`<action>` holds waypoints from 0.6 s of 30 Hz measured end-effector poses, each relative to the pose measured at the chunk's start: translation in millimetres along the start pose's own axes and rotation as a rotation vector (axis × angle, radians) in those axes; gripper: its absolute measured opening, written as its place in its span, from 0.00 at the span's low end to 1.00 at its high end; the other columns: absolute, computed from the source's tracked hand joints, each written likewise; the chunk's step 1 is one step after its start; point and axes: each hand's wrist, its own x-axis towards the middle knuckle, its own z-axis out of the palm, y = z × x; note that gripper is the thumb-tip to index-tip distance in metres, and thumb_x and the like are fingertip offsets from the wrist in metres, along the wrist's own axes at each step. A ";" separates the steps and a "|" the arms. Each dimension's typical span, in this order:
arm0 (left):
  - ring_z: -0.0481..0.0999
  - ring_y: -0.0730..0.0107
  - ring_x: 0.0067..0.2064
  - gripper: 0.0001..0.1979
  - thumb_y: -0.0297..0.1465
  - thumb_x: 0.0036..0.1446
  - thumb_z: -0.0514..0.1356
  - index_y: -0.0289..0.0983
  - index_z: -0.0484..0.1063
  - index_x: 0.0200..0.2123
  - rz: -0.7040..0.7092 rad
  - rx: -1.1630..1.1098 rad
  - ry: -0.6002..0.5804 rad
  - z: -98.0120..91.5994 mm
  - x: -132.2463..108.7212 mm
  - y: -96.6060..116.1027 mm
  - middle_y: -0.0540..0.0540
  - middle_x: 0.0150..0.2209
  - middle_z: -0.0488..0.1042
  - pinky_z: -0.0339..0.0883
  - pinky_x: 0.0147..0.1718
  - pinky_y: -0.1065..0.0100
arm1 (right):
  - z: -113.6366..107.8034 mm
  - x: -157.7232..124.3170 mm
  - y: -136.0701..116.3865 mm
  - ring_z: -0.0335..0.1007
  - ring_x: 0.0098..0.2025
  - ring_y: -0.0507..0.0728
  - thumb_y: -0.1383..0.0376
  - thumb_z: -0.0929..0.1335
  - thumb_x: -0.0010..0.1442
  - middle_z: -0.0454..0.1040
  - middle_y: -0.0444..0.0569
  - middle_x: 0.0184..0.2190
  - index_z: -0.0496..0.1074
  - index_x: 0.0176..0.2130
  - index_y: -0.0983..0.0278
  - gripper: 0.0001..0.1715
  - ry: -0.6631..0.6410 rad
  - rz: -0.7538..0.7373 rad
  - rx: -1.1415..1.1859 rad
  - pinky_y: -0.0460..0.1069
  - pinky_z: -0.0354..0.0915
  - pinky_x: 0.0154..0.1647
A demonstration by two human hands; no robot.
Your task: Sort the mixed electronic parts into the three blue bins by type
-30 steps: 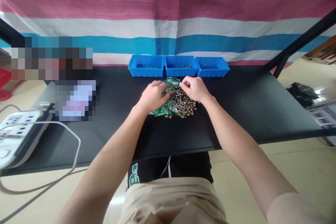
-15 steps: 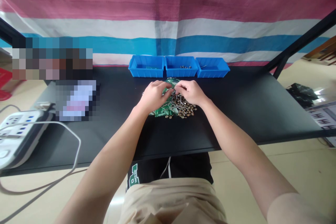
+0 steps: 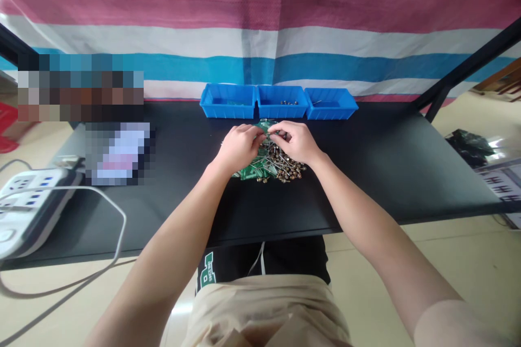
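Observation:
A heap of small green circuit boards and brass-headed metal pins lies in the middle of the black table. My left hand rests on the heap's left side, fingers curled and pinched over the parts. My right hand sits on the right side, thumb and fingers pinched on a small part from the heap; I cannot make out which. The fingertips of both hands nearly meet above the heap.
Three blue bins stand in a row at the table's back: left bin, middle bin with a few brass pins, right bin. A white power strip with a cable lies at the left edge. A striped tarp hangs behind.
My right hand has slid left toward my left hand, so the fingertips have come together over the heap. My left hand has barely moved.

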 end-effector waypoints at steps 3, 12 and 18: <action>0.79 0.55 0.45 0.14 0.32 0.68 0.51 0.34 0.76 0.43 -0.019 0.011 0.005 0.2 0.0 -0.5 0.39 0.41 0.80 0.71 0.44 0.56 | -0.9 -0.7 -3.0 0.72 0.32 0.53 0.61 0.68 0.61 0.80 0.52 0.42 0.79 0.41 0.63 0.12 -0.020 -0.038 0.047 0.48 0.67 0.32; 0.78 0.56 0.44 0.14 0.31 0.68 0.50 0.35 0.75 0.43 -0.034 0.010 0.005 -0.8 -0.4 -0.1 0.40 0.40 0.80 0.71 0.44 0.57 | -2.6 -0.6 -6.1 0.74 0.32 0.54 0.60 0.70 0.57 0.82 0.51 0.42 0.81 0.41 0.62 0.14 -0.043 -0.004 0.098 0.48 0.68 0.30; 0.78 0.57 0.44 0.14 0.32 0.68 0.50 0.36 0.75 0.42 -0.038 -0.010 0.010 -2.1 -0.8 1.0 0.40 0.39 0.80 0.71 0.44 0.56 | -3.8 -1.0 -8.4 0.78 0.37 0.57 0.61 0.70 0.57 0.83 0.50 0.43 0.83 0.41 0.61 0.14 -0.025 0.018 0.063 0.51 0.73 0.36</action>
